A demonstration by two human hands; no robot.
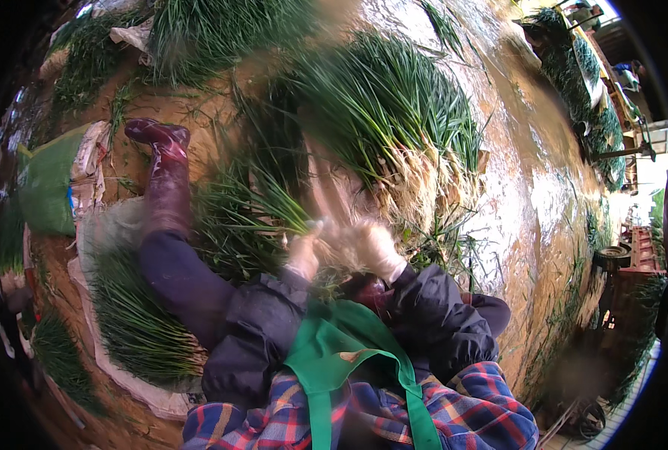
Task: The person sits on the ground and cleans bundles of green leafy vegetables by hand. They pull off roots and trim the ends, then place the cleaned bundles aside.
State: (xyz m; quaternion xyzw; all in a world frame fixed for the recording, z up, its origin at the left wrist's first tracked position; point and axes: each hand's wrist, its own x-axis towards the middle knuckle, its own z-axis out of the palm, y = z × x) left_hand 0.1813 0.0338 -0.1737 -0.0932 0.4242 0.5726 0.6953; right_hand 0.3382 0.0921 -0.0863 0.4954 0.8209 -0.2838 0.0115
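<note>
My left hand (pixel 305 254), in a pale glove, is closed around a small bunch of scallions (pixel 280 205). Their green leaves point up and to the left, and their pale roots (pixel 334 244) reach toward the other hand. Also in a pale glove, my right hand (pixel 376 250) is beside those roots, blurred, its fingers hard to make out. Just beyond the hands lies a large pile of scallions (pixel 407 107), roots toward me. Loose leafy scallions (pixel 227 219) spread over the ground left of my left hand.
A maroon boot (pixel 165 169) stretches out at left, near a green woven sack (pixel 53 180). Bundled scallions (pixel 143 315) lie on a pale sheet (pixel 89 320). More greens (pixel 227 34) are piled at the far side. Wet muddy ground (pixel 514 185) extends right, toward a loaded cart (pixel 598 112).
</note>
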